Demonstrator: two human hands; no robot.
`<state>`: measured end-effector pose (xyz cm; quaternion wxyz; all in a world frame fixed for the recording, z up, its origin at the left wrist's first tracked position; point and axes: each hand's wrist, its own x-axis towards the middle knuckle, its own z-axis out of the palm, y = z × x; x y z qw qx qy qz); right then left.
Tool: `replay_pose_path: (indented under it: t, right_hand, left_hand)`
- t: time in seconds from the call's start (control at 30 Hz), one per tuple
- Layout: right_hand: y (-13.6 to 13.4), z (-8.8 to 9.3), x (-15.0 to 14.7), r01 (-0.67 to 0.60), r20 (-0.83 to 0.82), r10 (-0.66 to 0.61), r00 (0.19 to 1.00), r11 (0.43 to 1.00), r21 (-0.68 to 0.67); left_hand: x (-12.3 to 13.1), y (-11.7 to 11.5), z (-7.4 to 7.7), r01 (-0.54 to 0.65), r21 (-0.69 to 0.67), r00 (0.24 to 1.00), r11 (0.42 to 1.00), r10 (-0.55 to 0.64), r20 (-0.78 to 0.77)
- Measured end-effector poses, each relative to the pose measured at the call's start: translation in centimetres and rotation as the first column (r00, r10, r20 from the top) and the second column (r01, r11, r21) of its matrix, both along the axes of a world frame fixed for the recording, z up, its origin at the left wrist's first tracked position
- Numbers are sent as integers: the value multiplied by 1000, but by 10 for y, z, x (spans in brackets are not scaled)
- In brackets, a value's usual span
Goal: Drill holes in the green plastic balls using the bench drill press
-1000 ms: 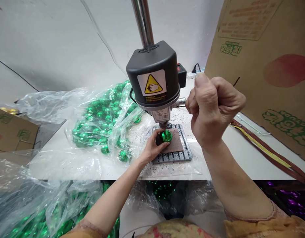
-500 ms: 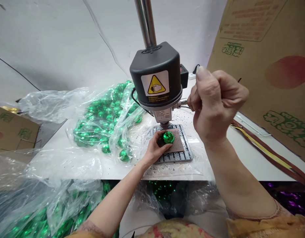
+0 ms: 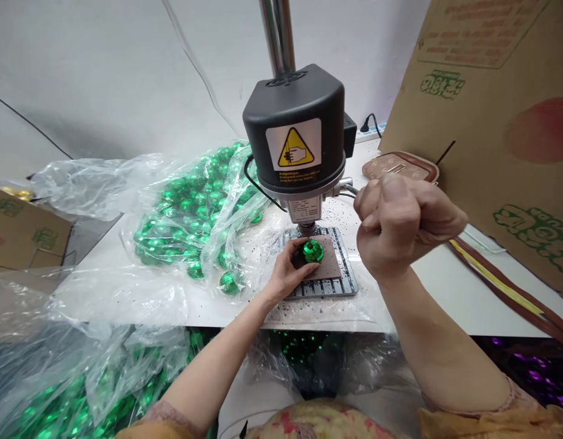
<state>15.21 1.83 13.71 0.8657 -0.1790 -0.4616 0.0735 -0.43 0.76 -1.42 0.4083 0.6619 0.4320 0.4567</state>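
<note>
I've got one green ball (image 3: 315, 250) beneath the drill (image 3: 294, 100) — left hand (image 3: 288, 268) gripping it, right hand (image 3: 403, 225) clenched on the lever (image 3: 351, 189). It looks mid-work; the bagged heap (image 3: 185, 213) remains — finished count unclear.

Hands, two: one left hand (image 3: 288, 269) and one right hand (image 3: 398, 228). Drill press (image 3: 293, 103), one, by which one steel column (image 3: 278, 36), one warning label (image 3: 293, 149) and one visible lever (image 3: 349, 187) are borne. Slotted base plate (image 3: 348, 279), one. Board (image 3: 331, 264), one. Held green ball (image 3: 314, 250), one. Heaped green balls (image 3: 190, 210), too many to be counted. Cardboard boxes, two: left box (image 3: 19, 228), right box (image 3: 482, 140). Brown purse (image 3: 382, 165), one. Black plug (image 3: 365, 126), one.
</note>
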Motion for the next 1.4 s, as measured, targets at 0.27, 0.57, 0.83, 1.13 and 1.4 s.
replay_pose_path:
  t: [0.27,0.57,0.83,1.13,1.4]
  right_hand:
    - [0,-14,5,2,38,-3,999,999,45]
    - [5,-21,7,-2,98,-14,995,986,167]
    - [-2,-26,5,-17,108,1,994,990,141]
    - [4,44,6,-152,31,157,987,980,-132]
    - [4,43,6,-156,28,163,986,975,-155]
  left_hand:
    - [-1,0,0,-11,-1,1000,1000,11,-19]
    - [0,-1,1,-13,-2,1000,1000,13,-14]
    - [1,-1,-1,-8,-15,1000,1000,8,8]
    - [4,-5,2,-79,5,997,997,79,12]
    - [-9,-53,7,-109,374,971,921,180,-159]
